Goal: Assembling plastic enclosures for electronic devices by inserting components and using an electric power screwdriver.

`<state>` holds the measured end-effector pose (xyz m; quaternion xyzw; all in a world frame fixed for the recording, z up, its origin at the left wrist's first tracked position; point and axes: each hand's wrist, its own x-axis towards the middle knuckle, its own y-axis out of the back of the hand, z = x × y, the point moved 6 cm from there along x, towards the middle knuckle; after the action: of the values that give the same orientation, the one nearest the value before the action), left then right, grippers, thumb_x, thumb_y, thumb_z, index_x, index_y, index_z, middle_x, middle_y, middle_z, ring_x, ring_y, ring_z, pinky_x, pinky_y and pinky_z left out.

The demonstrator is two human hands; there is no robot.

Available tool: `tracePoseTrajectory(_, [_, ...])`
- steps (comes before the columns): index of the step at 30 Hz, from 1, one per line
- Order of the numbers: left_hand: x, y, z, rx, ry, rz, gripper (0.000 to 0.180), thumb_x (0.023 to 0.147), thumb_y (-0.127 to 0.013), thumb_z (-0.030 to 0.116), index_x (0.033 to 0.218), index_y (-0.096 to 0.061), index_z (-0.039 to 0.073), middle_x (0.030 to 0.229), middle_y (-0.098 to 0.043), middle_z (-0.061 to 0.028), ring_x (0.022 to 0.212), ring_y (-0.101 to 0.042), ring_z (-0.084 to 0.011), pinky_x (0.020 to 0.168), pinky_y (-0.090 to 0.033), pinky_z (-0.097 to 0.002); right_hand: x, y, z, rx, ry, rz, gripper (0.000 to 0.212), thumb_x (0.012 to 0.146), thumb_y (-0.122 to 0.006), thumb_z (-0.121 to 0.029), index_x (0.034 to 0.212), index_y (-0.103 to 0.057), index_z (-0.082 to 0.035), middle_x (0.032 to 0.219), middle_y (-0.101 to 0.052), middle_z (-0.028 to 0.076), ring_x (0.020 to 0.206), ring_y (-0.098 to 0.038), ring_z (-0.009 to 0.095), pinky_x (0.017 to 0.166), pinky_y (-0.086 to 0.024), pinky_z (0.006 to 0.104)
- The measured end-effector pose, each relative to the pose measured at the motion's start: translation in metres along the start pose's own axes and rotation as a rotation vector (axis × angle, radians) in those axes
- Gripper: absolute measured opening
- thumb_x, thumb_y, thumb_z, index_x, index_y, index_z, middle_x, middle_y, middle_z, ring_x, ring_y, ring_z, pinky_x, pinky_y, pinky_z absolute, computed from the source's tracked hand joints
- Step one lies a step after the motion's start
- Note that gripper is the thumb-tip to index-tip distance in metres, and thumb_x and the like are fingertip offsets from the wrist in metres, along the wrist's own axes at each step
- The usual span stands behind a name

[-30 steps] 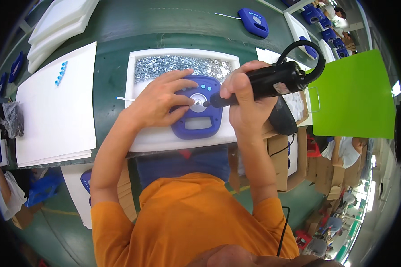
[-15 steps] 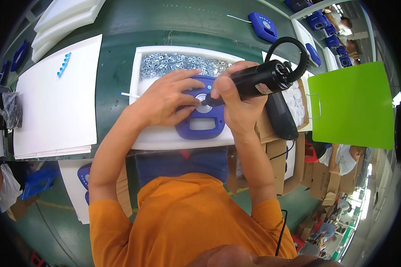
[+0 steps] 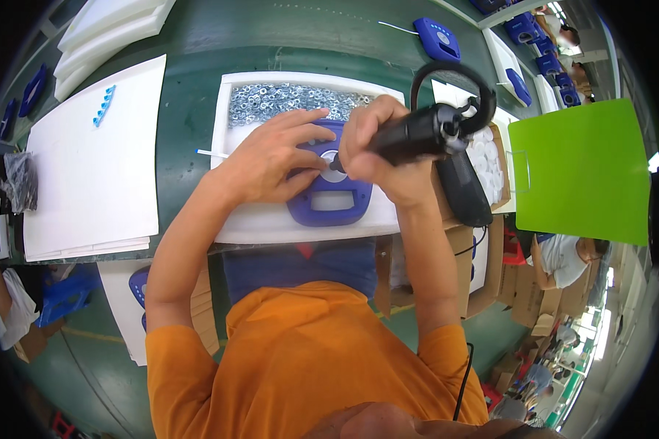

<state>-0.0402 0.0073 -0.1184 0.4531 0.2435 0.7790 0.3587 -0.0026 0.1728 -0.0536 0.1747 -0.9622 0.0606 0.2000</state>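
Observation:
A blue plastic housing [image 3: 298, 212] with a handle slot and a round silvery centre lies flat in a white foam tray [image 3: 263, 233]. My left hand [image 3: 274, 162] rests over its left side. The thumb and fingertips come together at the silvery centre; whatever they pinch is too small to make out. My right hand [image 3: 377, 150] is closed around a black electric screwdriver [image 3: 410, 137], held tilted, its tip pointing at the centre beside my left fingertips. Whether the tip touches is hard to tell. Many small metal nuts or washers [image 3: 271, 102] fill the tray's far part.
Right of the tray are a black elongated case [image 3: 463, 192], a carton of white round parts [image 3: 499, 175] and a bright green panel [image 3: 582, 172]. White sheets [image 3: 95, 175] with a blue strip [image 3: 104, 106] lie left. Another blue housing [image 3: 438, 40] sits at the far right.
The screwdriver's body has shifted slightly left, and my right hand has turned around it, the fingers now more curled. My left hand stays almost in place at the housing's centre.

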Motion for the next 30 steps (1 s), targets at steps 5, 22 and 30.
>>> tracePoseTrajectory(5, [-0.002, 0.000, 0.000, 0.001, 0.024, -0.008, 0.016, 0.089, -0.082, 0.014, 0.103, -0.091, 0.011, 0.146, -0.072, -0.0099, 0.158, -0.055, -0.0395, 0.129, -0.046, -0.0587, -0.006, 0.002, 0.006, 0.048, -0.016, 0.382, 0.037, 0.093, -0.098, -0.007, 0.114, -0.068, -0.003, 0.095, -0.072, 0.005, 0.074, -0.071, 0.012, 0.062, -0.060, 0.0271])
tracePoseTrajectory(22, [-0.001, 0.000, 0.001, 0.000, 0.038, -0.038, 0.016, 0.088, -0.083, 0.012, 0.102, -0.091, 0.012, 0.145, -0.073, -0.0099, 0.159, -0.054, -0.0389, 0.131, -0.045, -0.0585, 0.000, -0.002, -0.005, 0.010, -0.020, 0.369, 0.035, 0.095, -0.099, -0.017, 0.112, -0.073, -0.001, 0.087, -0.071, 0.002, 0.073, -0.068, 0.010, 0.063, -0.056, 0.0246])
tracePoseTrajectory(30, [0.003, 0.001, 0.001, 0.008, 0.034, -0.050, 0.021, 0.085, -0.083, 0.007, 0.105, -0.091, 0.010, 0.147, -0.076, -0.0104, 0.158, -0.056, -0.0419, 0.130, -0.045, -0.0593, -0.015, 0.039, -0.046, 0.137, 0.172, 0.382, 0.059, 0.111, -0.074, -0.035, 0.152, -0.053, 0.001, 0.107, -0.071, 0.011, 0.096, -0.074, 0.025, 0.090, -0.061, 0.0415])
